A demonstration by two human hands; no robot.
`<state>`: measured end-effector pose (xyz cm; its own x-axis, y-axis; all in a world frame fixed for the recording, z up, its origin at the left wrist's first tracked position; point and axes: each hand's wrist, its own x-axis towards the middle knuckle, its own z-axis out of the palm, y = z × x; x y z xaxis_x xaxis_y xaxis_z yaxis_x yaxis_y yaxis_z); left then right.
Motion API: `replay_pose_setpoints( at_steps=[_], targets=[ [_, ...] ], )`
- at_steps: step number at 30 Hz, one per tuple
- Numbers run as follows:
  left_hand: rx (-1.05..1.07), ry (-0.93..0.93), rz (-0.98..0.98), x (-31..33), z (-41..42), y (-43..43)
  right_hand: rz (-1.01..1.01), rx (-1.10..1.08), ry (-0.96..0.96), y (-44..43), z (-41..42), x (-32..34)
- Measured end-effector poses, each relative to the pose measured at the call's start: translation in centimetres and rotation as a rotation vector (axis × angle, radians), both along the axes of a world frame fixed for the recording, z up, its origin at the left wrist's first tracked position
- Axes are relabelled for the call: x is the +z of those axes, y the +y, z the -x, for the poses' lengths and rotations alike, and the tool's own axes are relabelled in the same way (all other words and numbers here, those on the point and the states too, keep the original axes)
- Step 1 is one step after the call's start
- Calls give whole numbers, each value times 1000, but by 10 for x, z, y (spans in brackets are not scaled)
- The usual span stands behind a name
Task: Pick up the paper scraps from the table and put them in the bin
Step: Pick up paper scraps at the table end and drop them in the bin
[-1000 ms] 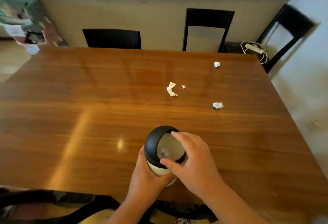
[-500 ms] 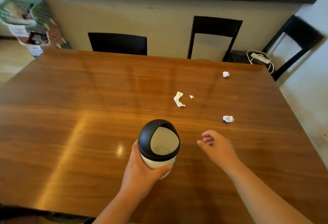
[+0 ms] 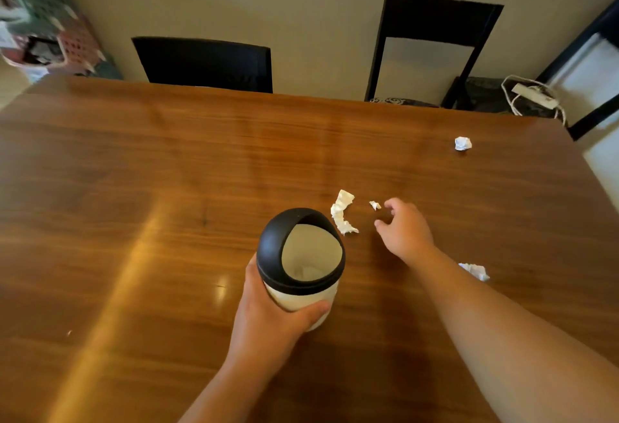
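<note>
A small white bin [image 3: 298,298] with a black domed lid stands on the wooden table [image 3: 134,188]; its opening faces me and a pale scrap lies inside. My left hand [image 3: 271,319] grips the bin's body from the near side. My right hand [image 3: 403,230] hovers open over the table, fingers spread, just right of a tiny scrap [image 3: 375,205] and a long curved scrap [image 3: 342,211]. A crumpled ball [image 3: 463,143] lies far right. Another crumpled scrap [image 3: 475,271] shows partly behind my right forearm.
Two black chairs [image 3: 204,62] [image 3: 432,51] stand at the table's far edge, a third at the right edge. A white power strip [image 3: 532,93] with cord lies on a seat. Stacked baskets [image 3: 50,31] sit far left.
My right hand left the bin's opening and reached forward and right toward the scraps in the middle. The bin stays gripped in my left hand. The view has tilted downward.
</note>
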<state>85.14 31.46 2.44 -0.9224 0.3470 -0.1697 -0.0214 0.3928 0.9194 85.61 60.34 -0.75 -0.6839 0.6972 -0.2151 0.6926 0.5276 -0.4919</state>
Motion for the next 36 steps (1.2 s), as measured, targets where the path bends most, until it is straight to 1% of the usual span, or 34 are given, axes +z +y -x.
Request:
replay_pose_setpoints(
  at_steps=[7, 11, 13, 15, 17, 20, 22, 25, 28, 31, 32, 36],
  targets=[
    [-5, -1, -6, -8, 14, 12, -168, 111, -35, 12, 35, -18],
    [3, -25, -17, -11, 15, 12, -154, 136, -71, 13, 36, -18],
    [12, -32, -16, -13, 15, 10, -88, 116, -19, 14, 33, -16],
    [22, -36, -17, -15, 14, 8, -28, 131, 111, 11, 32, -15],
    [32, -35, -22, -17, 14, 5, -7, 253, 194, 3, 35, -13],
    [41, -28, -26, -16, 14, 1, 46, 480, 134, -13, 44, -14],
    [44, -29, -24, -16, 12, -2, 65, 524, 71, -20, 49, -14],
    [46, -35, -24, -14, 10, -7, 12, 551, 3, -24, 53, -16],
    [47, -38, -26, -12, 7, -14, -56, 540, 4, -31, 49, -18],
    [53, -34, -26, -8, 2, -21, -80, 510, 13, -42, 37, -17],
    [54, -34, -25, -6, -1, -25, -57, 489, 25, -47, 29, -16],
    [46, -45, -26, 2, -19, -44, 146, 319, 106, -82, -16, -4]
  ],
)
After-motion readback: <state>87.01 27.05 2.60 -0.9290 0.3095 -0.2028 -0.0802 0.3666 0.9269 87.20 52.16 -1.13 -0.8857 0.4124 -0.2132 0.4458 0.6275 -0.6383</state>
